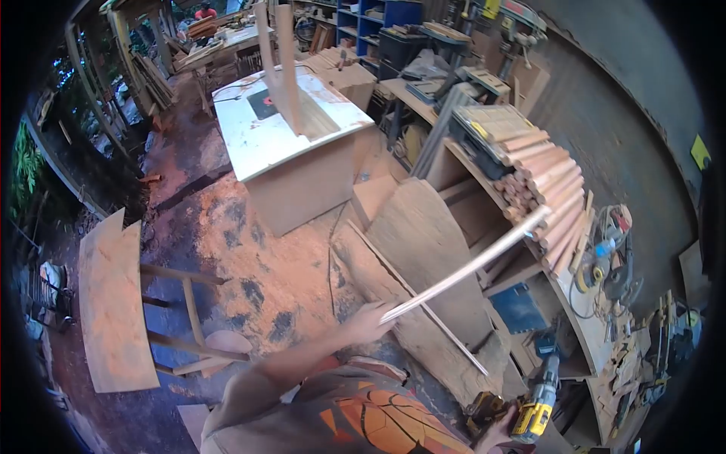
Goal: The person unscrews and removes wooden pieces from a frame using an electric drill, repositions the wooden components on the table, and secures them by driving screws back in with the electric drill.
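My left hand (368,323) is closed around the near end of a long, thin, pale rod (461,274). The rod slants up and to the right, its far end near a stack of round wooden dowels (541,178) on the bench. Whether that end touches the stack I cannot tell. Low on the right, my right hand (497,434) is wrapped around the grip of a yellow and black cordless drill (535,415), whose front end points up. Below the rod lean large wooden slabs (412,227) and a narrow strip (454,337).
A white-topped router table (257,147) with upright boards (286,76) stands ahead on a sawdust-covered floor (272,295). To the left is a slatted wooden piece with a broad panel (113,310). Cords, tools and offcuts (635,378) crowd the right side. Blue shelves (367,30) stand at the back.
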Tool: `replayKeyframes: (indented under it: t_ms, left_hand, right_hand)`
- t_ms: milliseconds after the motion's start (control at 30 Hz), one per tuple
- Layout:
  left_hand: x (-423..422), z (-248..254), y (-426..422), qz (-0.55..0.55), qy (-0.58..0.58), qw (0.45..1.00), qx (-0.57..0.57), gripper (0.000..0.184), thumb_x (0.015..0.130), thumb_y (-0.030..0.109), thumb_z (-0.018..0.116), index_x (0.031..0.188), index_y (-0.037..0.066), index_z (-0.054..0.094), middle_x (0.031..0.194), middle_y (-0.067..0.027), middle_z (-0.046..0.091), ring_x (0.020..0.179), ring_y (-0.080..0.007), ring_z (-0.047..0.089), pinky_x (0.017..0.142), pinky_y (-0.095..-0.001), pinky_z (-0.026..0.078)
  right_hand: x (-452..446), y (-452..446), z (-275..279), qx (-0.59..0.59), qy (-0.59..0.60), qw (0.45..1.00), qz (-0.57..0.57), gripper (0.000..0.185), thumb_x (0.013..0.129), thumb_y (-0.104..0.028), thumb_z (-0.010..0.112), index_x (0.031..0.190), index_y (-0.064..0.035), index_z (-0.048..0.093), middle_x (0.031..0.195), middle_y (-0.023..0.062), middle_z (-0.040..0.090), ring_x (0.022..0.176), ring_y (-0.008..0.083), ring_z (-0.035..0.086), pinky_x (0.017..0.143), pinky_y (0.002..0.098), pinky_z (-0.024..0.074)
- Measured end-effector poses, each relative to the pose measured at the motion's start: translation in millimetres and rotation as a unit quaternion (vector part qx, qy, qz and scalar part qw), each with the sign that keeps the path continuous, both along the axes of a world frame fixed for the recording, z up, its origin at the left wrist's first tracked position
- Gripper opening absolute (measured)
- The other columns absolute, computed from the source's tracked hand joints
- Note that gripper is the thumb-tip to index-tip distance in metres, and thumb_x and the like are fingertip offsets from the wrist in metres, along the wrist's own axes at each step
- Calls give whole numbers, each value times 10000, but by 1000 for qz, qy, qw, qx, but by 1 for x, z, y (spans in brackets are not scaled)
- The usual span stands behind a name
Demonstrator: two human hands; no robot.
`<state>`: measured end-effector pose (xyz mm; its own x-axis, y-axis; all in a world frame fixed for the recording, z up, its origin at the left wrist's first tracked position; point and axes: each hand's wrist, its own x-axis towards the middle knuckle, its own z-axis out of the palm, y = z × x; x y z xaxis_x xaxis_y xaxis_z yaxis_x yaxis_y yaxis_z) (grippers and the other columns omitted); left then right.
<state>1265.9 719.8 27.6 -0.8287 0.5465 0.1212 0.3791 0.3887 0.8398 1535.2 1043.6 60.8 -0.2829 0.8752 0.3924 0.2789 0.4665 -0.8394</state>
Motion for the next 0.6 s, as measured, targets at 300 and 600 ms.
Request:
replayKeyframes:
  t_ms: [300,600]
  left_hand:
    - [2,-25,-255,338,-215,911,101,367,977,274,643,1182,-30,650,867,-139,729,786,-180,690,723,-352,544]
    - [-159,-8,-344,448,-47,859,245,394,999,191,603,1298,-54,534,1058,-186,695,916,-191,671,772,-334,539]
  right_hand:
    - [-222,-201,-2,-223,69,936,263,141,871,-96,689,988,-21,663,866,35,657,781,153,628,711,299,498]
    - [-462,-309,42,-201,118,895,380,233,861,-42,729,1082,-20,657,966,37,676,879,155,653,806,305,524]
